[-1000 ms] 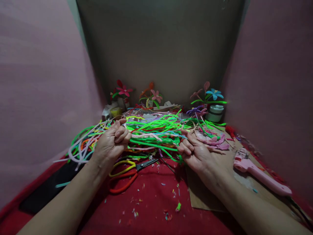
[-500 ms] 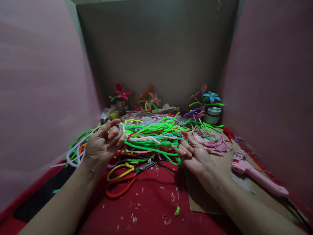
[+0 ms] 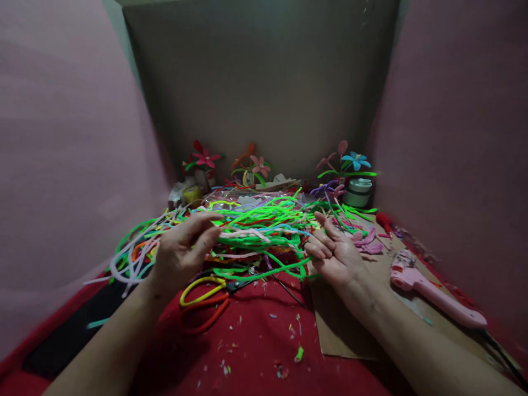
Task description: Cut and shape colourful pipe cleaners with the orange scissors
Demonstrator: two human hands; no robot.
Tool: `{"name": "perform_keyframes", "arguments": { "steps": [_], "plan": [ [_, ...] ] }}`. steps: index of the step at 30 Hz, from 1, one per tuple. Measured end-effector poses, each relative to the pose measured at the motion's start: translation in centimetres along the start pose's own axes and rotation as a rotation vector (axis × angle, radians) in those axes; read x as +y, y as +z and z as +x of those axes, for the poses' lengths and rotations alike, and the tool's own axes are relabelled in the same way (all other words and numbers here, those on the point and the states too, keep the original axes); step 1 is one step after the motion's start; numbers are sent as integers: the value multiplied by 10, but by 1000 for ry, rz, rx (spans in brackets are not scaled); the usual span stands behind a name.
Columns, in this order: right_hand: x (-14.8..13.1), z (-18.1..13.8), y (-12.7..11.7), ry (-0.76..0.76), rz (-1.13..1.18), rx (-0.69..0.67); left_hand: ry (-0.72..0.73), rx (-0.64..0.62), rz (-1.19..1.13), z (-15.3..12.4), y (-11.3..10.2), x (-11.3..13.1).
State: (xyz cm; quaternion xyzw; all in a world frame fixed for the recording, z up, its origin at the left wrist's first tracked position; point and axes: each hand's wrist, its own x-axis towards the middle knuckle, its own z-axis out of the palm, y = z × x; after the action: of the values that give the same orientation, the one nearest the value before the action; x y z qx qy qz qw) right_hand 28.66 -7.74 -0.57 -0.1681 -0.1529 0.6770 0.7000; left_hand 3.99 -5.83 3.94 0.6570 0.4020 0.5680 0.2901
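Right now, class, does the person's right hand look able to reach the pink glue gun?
Probably yes. The glue gun lies on the cardboard sheet just to the outer side of the right hand. The pipe cleaners stay clear of it, and nothing lies across the way.

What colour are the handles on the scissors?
The scissors have one yellow handle and one orange-red handle, seen best in the head view.

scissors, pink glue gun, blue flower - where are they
scissors (image 3: 233, 285) head view, where handles meet blades
pink glue gun (image 3: 437, 300) head view, mid body
blue flower (image 3: 355, 160) head view, petal centre
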Motion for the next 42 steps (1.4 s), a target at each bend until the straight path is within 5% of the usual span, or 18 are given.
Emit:
{"name": "perform_keyframes", "arguments": {
  "steps": [3,5,8,12,21,25,28,33,42],
  "plan": [
    [1,0,-1,-3,-3,7,-8,-351,8,-14,16,1],
    [2,0,-1,-3,-3,13,113,-544,119,-21,28,-2],
    [-1,1,-2,-2,15,1,385,-641,356,-29,40,-13],
    [-4,3,-1,-12,50,-20,511,-589,508,-32,42,-24],
    [33,-18,3,97,-386,-314,217,-473,315,-37,45,-19],
    [32,-15,0,71,-345,-220,189,-532,279,-28,40,-21],
    [23,-9,-1,58,-265,-127,146,-397,300,-10,28,-21],
    [18,-7,1,79,-221,-99,139,-176,705,25,14,-17],
    [32,-13,-3,223,-240,-165,300,-406,1232,69,44,-36]
  ]
}}
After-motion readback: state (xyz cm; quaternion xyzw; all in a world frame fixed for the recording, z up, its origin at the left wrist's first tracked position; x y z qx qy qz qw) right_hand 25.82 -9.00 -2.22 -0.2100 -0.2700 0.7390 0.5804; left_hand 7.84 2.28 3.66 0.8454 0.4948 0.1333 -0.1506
